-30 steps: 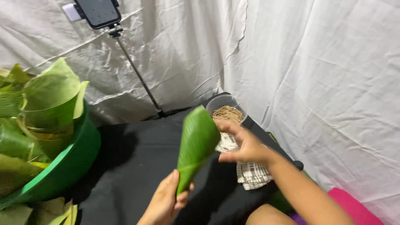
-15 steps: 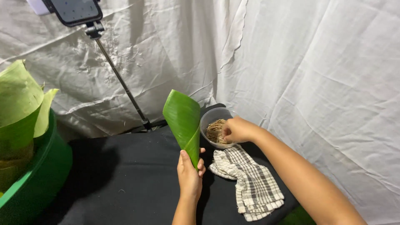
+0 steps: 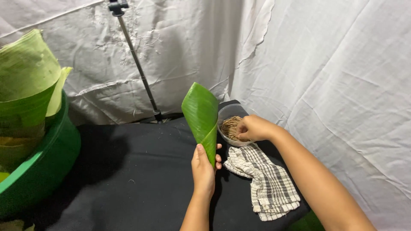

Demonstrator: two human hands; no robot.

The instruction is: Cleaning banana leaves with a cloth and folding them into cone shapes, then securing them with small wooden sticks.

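Left hand [image 3: 204,170] fingers grip leaf cone [image 3: 201,117] | right hand [image 3: 253,128] fingers pinch sticks [image 3: 231,126] in bowl [image 3: 224,112]

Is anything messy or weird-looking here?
Nothing is spilled or broken. The checked cloth lies crumpled on the black table, one end hanging over its edge. The left hand holds a leaf cone upright; the right hand dips into the bowl of sticks.

I see both my arms bare to the frame's edge, no sleeves, no watch, no rings. My left hand [image 3: 203,171] rises from six o'clock; my right hand [image 3: 254,128] comes in from four o'clock, nails short and unpainted.
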